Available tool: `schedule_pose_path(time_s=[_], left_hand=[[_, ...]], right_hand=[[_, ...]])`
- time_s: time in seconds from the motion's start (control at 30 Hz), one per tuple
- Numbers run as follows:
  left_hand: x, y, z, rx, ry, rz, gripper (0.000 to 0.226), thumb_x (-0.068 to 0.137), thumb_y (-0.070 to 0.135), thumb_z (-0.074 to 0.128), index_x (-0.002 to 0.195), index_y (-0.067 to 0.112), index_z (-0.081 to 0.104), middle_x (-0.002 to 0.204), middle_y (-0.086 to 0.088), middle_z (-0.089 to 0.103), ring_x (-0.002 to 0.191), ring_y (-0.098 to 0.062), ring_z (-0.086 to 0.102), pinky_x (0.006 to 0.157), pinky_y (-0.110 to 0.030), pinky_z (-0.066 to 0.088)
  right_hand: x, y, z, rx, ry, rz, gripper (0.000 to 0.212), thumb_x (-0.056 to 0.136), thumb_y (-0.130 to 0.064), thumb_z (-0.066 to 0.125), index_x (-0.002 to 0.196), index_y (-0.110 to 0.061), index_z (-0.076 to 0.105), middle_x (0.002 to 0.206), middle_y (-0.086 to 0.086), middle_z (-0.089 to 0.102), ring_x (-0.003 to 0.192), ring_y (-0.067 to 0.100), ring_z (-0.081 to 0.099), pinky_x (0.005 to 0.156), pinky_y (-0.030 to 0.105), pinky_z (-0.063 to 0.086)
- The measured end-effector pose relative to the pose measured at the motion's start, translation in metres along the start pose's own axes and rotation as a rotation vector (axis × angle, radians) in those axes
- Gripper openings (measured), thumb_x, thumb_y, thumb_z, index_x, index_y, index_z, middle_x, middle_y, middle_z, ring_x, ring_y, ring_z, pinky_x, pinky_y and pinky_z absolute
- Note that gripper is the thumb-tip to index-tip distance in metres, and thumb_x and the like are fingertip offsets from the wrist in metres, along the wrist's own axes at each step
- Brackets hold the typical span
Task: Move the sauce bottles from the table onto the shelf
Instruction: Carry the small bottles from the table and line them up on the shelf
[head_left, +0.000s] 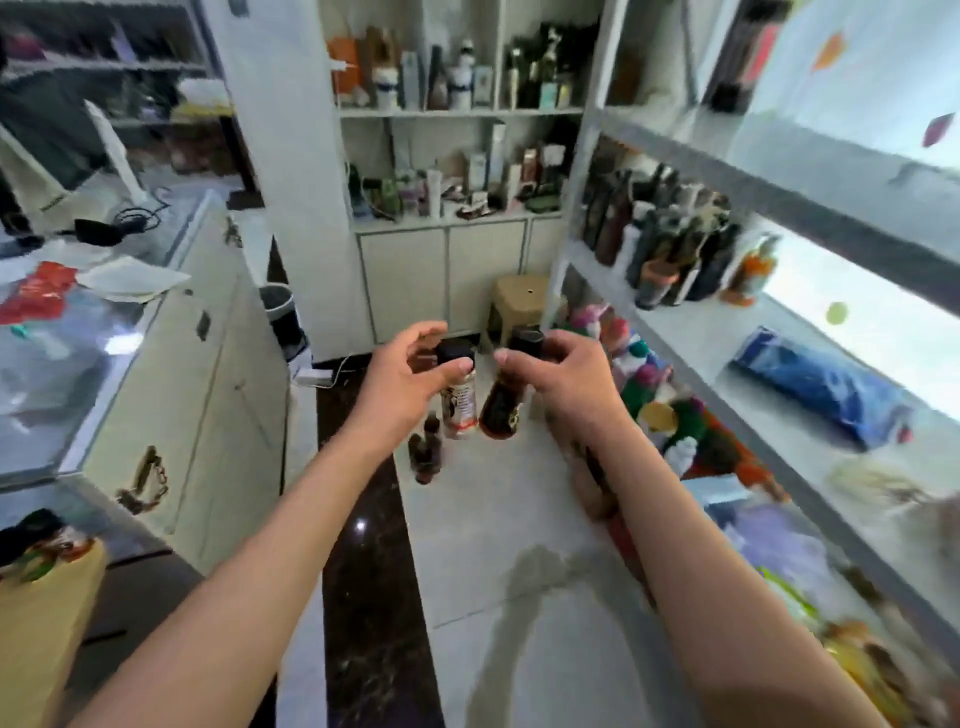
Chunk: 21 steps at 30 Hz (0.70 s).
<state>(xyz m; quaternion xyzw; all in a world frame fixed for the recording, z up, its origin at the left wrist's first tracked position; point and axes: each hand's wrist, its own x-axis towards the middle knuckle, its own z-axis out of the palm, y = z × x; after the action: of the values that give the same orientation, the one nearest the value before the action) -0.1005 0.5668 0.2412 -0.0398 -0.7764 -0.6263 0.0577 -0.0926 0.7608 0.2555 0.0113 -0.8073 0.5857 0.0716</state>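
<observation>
My left hand grips the black cap of a white-labelled sauce bottle. My right hand grips the black cap of a dark brown sauce bottle. Both bottles hang upright, side by side and close together, in the middle of the view. Below them, two small dark bottles stand on a pale surface. At the right, the white shelf carries a cluster of dark sauce bottles at its far end. The view is blurred.
A blue packet lies on the shelf board nearer me. Colourful capped bottles fill the lower shelf level. A glass counter runs along the left. A beige stool and a white cabinet with toiletries stand ahead.
</observation>
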Motion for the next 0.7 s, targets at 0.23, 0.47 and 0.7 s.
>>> schedule_pose_path(time_s=[0.23,0.47,0.7], left_hand=[[0.029,0.079,0.181,-0.083,-0.149,0.125,0.036,0.076,0.019,0.08,0.11,0.019,0.067,0.095,0.005,0.07,0.087,-0.006,0.066,0.082,-0.03,0.056],[0.064,0.144,0.31,-0.155,-0.288,0.228,0.042,0.075,0.026,0.081,0.113,0.024,0.064,0.096,0.011,0.067,0.083,0.003,0.064,0.069,-0.022,0.056],[0.139,0.196,0.41,-0.305,-0.494,0.329,0.036,0.076,0.02,0.08,0.11,0.021,0.067,0.096,0.002,0.071,0.077,-0.011,0.066,0.057,-0.016,0.05]], right_hand=[[0.025,0.01,-0.181,-0.071,0.218,-0.01,0.041,0.071,-0.049,0.083,0.088,-0.015,0.068,0.071,-0.007,0.069,0.06,0.003,0.062,0.054,0.019,0.047],[0.047,0.012,-0.307,-0.185,0.463,-0.02,0.045,0.067,-0.058,0.081,0.074,-0.018,0.063,0.063,-0.005,0.063,0.055,0.011,0.059,0.054,0.034,0.052],[0.092,0.009,-0.403,-0.185,0.799,-0.034,0.059,0.06,-0.069,0.075,0.084,-0.016,0.064,0.075,0.005,0.071,0.07,0.023,0.07,0.062,0.037,0.053]])
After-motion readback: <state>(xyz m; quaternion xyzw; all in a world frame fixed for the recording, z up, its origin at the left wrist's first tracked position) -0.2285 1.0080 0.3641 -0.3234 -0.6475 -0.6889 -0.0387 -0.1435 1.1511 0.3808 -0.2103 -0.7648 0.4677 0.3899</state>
